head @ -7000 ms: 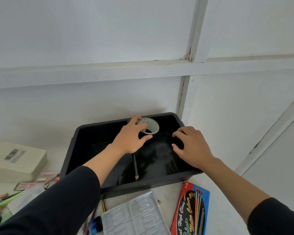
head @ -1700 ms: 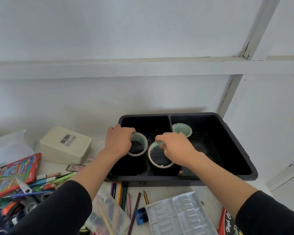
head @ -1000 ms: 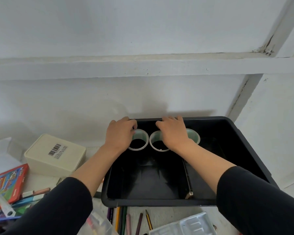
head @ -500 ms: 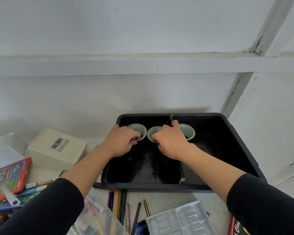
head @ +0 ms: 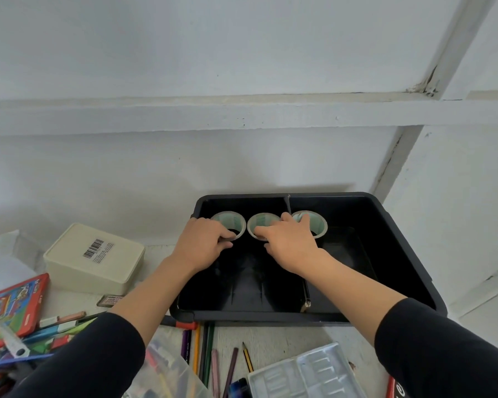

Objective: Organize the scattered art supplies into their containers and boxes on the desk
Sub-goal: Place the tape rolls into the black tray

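My left hand [head: 202, 243] pinches left round pale-green plastic cup [head: 228, 221], right hand [head: 288, 243] pinches middle pale-green cup [head: 261, 221], in glossy black plastic tray [head: 377, 234]; cream box [head: 92, 268]: barcode label.

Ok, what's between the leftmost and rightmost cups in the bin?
The middle cup, pinched by the right hand, then the bin's divider, in the head view.

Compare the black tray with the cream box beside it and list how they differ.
The black tray is open-topped; the cream box is closed. The tray is plainly larger than the box. The tray holds three pale cups and a divider; the box bears a barcode label. Both are rounded-cornered rectangles on the desk.
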